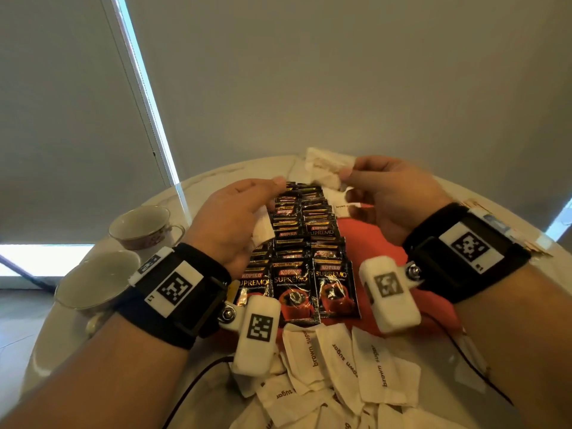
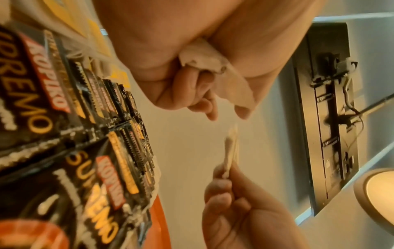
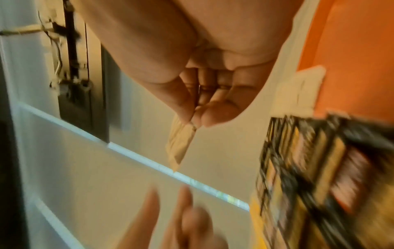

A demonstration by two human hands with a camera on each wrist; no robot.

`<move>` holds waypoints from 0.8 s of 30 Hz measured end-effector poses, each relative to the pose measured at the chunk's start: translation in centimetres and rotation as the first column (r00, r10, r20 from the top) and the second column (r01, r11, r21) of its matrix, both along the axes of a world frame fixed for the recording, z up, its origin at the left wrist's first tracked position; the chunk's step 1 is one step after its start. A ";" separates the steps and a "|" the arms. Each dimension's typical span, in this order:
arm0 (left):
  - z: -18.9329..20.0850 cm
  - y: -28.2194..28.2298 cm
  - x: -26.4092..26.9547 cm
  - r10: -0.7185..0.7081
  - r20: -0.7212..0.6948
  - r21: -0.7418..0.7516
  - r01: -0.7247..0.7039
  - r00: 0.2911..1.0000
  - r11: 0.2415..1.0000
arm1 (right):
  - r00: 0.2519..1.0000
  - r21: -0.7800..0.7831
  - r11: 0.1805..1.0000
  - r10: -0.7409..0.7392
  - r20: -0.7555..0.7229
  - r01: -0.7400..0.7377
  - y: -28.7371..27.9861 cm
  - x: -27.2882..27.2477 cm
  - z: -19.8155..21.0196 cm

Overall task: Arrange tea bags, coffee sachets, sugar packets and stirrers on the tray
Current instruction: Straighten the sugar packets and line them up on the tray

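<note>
Both hands raised, left hand (image 1: 230, 222) curled; right hand (image 1: 391, 198) pinching, thumb to fingertips.

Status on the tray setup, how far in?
Done: coffee sachets lie in overlapping rows on the red tray. In hand: right hand pinches a white packet; left hand holds another. Left: loose brown sugar packets piled off the tray's near edge.

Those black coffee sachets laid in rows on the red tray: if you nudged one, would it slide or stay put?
The coffee sachets look glossy, so one would probably slide easily. They overlap like shingles, so a push likely shifts its neighbours too. They lie thin and flat on the red tray, so they seem light and a bit floppy, unlikely to roll.
</note>
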State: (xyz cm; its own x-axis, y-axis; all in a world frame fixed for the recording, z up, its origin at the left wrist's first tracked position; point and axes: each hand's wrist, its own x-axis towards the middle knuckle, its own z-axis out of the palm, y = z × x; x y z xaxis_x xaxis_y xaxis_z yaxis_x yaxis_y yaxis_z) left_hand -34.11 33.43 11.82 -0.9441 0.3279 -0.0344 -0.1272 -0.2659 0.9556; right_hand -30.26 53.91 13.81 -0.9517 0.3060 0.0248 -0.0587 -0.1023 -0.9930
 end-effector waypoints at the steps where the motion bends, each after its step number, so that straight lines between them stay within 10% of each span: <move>1: 0.1 -0.1 -0.1 0.017 0.033 0.030 -0.018 0.999 0.999 | 0.998 -0.026 0.998 -0.062 0.007 0.062 1.0 -0.5 0.1; 11: -0.1 -1.0 -0.5 -0.013 -0.077 0.061 0.018 0.997 0.998 | 0.850 0.285 0.949 -0.260 0.458 0.137 7.4 -5.3 -4.7; 24: -0.1 -1.0 -0.8 -0.002 -0.090 0.026 0.004 0.996 1.000 | 0.855 0.377 0.920 -0.280 0.437 0.108 7.1 -6.1 -4.3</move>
